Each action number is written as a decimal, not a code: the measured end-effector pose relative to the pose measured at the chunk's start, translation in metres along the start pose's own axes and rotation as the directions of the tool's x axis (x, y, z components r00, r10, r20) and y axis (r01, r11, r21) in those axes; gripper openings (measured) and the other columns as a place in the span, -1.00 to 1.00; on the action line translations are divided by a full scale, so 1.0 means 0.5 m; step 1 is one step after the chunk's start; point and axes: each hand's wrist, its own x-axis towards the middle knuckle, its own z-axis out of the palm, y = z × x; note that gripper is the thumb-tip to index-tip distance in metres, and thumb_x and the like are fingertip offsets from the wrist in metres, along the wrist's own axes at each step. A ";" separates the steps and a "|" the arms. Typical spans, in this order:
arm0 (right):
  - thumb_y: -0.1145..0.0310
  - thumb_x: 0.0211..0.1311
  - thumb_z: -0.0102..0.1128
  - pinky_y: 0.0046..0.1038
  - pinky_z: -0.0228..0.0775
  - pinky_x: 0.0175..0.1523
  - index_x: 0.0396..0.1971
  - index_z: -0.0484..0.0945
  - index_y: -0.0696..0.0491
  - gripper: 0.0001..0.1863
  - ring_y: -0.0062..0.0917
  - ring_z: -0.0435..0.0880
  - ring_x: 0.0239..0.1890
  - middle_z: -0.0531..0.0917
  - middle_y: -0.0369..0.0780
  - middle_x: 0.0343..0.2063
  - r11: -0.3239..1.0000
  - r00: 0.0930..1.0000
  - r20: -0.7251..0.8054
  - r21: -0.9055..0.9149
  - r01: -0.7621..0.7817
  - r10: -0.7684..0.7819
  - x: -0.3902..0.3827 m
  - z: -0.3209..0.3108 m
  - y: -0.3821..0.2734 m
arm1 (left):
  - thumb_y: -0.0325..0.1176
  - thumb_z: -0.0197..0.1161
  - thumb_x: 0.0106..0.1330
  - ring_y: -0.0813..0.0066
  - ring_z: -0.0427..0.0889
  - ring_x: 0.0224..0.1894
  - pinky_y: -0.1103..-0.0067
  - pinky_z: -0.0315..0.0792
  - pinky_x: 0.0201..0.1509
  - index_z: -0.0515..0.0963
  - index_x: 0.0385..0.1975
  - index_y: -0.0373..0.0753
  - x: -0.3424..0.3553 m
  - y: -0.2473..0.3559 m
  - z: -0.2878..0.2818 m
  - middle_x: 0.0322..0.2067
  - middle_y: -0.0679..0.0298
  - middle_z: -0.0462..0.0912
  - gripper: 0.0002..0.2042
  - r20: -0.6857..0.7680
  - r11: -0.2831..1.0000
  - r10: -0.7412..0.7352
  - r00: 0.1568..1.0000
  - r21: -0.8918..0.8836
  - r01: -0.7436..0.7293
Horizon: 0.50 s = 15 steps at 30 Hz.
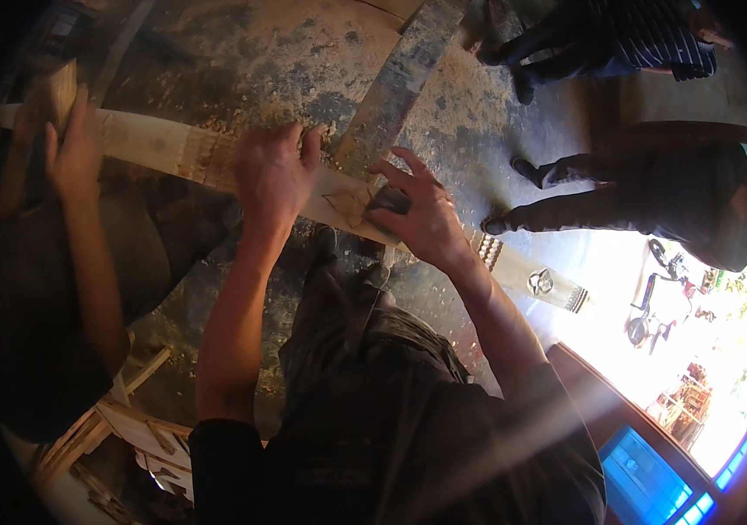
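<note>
A long, pale carved wooden plank (pixel 150 147) slants across in front of me from the far left to the right. My left hand (pixel 273 179) is closed over it left of the middle, fingers curled at its far edge and thumb raised; the fingertips are hidden. Right of the middle, my right hand (pixel 424 210) holds a small dark grey piece (pixel 394 201) between thumb and bent fingers, against the plank. A carved leaf-like pattern (pixel 347 201) shows between my hands. Farther right are rows of carved beads (pixel 489 251) and a round carved motif (pixel 540 281).
At the left, a co-worker's hand (pixel 78 149) is at a wooden block (pixel 63 92) on the plank's end. A wide beam (pixel 404 74) runs away beyond it. Wood shavings (pixel 312 105) lie about. Two people stand at the right, near a bright doorway with a parked motorbike (pixel 653 297).
</note>
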 end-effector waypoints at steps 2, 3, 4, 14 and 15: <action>0.33 0.22 0.68 -0.16 0.60 0.46 0.44 0.68 -0.14 -0.27 -0.03 0.75 0.39 0.41 -0.06 0.65 0.997 1.000 -0.004 -0.083 -0.007 0.007 -0.009 -0.014 -0.013 | -0.20 0.48 0.52 -0.10 0.68 -0.36 0.03 0.50 -0.26 0.63 -0.48 -0.25 0.006 0.003 0.000 -0.55 0.03 0.61 -0.66 0.016 1.000 -0.007 1.000 -0.001 0.007; 0.33 0.22 0.68 -0.17 0.59 0.47 0.43 0.69 -0.13 -0.28 -0.04 0.74 0.40 0.41 -0.06 0.65 0.993 1.000 0.000 -0.120 -0.002 0.002 -0.013 -0.017 -0.016 | -0.20 0.47 0.53 -0.10 0.68 -0.35 0.03 0.51 -0.26 0.63 -0.48 -0.25 0.005 0.005 -0.005 -0.54 0.03 0.62 -0.66 0.021 1.000 -0.008 1.000 0.005 0.008; 0.31 0.23 0.67 -0.16 0.58 0.48 0.44 0.68 -0.13 -0.28 -0.03 0.73 0.41 0.41 -0.06 0.65 0.996 1.000 0.008 -0.080 -0.028 0.029 -0.020 -0.021 -0.006 | -0.19 0.47 0.53 -0.10 0.68 -0.34 0.03 0.51 -0.26 0.63 -0.48 -0.25 0.005 0.006 -0.008 -0.54 0.03 0.63 -0.66 0.026 1.000 -0.010 1.000 0.011 0.010; 0.21 0.26 0.67 -0.13 0.56 0.50 0.40 0.70 -0.13 -0.33 -0.04 0.71 0.43 0.41 -0.11 0.65 0.990 0.990 -0.019 0.034 -0.140 0.141 -0.042 -0.011 0.002 | -0.17 0.50 0.45 -0.05 0.75 -0.31 0.12 0.62 -0.19 0.73 -0.43 -0.22 0.005 0.003 -0.003 -0.50 0.05 0.72 -0.72 0.030 0.997 -0.025 0.999 0.073 0.022; 0.21 0.26 0.67 -0.13 0.56 0.49 0.39 0.71 -0.13 -0.33 -0.04 0.71 0.43 0.41 -0.11 0.65 0.983 0.983 -0.032 0.046 -0.178 0.180 -0.052 -0.013 0.000 | -0.17 0.50 0.45 -0.05 0.75 -0.31 0.12 0.62 -0.18 0.74 -0.43 -0.22 0.004 0.008 -0.002 -0.50 0.05 0.73 -0.73 0.019 0.998 -0.016 1.000 0.055 0.015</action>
